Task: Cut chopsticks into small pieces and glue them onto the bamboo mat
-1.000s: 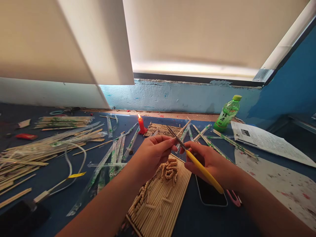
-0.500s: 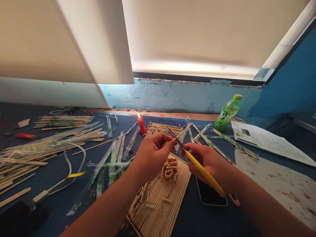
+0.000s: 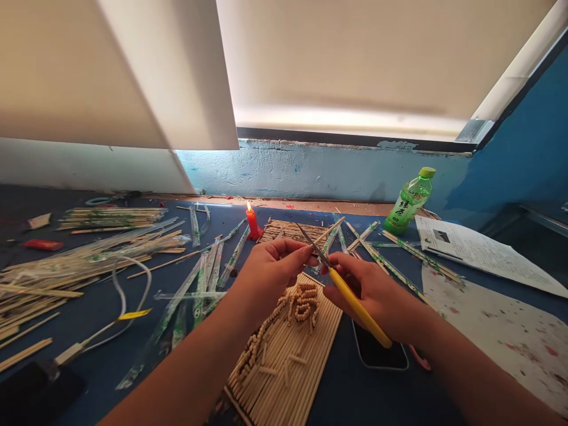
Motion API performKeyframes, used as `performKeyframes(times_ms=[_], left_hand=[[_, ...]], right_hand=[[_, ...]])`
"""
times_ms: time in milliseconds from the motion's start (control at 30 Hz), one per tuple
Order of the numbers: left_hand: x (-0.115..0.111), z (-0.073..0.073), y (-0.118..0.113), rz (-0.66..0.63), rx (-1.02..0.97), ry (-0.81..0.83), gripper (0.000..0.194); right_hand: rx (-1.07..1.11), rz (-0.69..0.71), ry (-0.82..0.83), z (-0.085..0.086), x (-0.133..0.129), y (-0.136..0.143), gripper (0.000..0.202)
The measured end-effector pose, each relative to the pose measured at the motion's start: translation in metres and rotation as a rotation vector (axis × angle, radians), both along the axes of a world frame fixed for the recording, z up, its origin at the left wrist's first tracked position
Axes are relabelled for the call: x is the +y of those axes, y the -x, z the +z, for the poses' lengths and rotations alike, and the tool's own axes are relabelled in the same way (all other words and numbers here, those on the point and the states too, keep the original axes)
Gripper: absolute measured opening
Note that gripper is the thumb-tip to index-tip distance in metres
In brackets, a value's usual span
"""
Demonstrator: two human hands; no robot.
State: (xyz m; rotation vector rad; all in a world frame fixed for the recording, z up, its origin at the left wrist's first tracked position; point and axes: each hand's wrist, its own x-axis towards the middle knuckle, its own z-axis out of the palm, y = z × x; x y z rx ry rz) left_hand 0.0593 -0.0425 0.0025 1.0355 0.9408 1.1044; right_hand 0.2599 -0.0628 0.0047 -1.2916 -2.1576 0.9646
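My left hand (image 3: pixel 281 263) pinches a thin wooden chopstick (image 3: pixel 331 231), which slants up to the right beyond the fingertips. My right hand (image 3: pixel 366 287) is closed around yellow-handled scissors (image 3: pixel 359 307), seen nearly edge-on. Their narrow metal blades cross the chopstick close to my left fingertips; whether they bite into it I cannot tell. Below both hands lies a panel of wooden sticks (image 3: pixel 306 367) laid side by side. On it are a curled raised shape of small wooden pieces (image 3: pixel 306 305), a beaded-looking row along the left, and several loose short pieces (image 3: pixel 286 373).
A lit red candle (image 3: pixel 252 222) stands behind my hands, beside a smaller stick mat (image 3: pixel 293 229). Wrapped chopsticks and plastic sleeves (image 3: pixel 202 290) cover the left side. A phone (image 3: pixel 377 349) lies under my right wrist. A green tea bottle (image 3: pixel 408 201) and papers (image 3: pixel 488 254) are at right.
The scissors' yellow handle has shifted slightly left and up, and my right hand has moved a little left. My left hand keeps its pinch on the chopstick.
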Motion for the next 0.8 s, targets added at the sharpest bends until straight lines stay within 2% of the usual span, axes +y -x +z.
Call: performKeyframes(times_ms=[267, 533, 700, 800], left_hand=[[-0.0013, -0.0019, -0.0002, 0.025, 0.111, -0.082, 0.022], [-0.003, -0.0011, -0.002, 0.122, 0.344, -0.266, 0.01], [-0.004, -0.0025, -0.0025, 0.113, 0.392, -0.299, 0.01], [-0.0044, -0.0014, -0.0046, 0.12, 0.355, -0.257, 0.009]], right_hand=[[0.055, 0.022, 0.112, 0.0059, -0.0023, 0.0001, 0.025], [0.077, 0.01, 0.107, 0.005, -0.0004, 0.0002, 0.022], [0.001, -0.014, -0.008, 0.0028, -0.0024, 0.0015, 0.008], [-0.075, -0.03, -0.096, 0.0006, -0.0026, 0.0008, 0.003]])
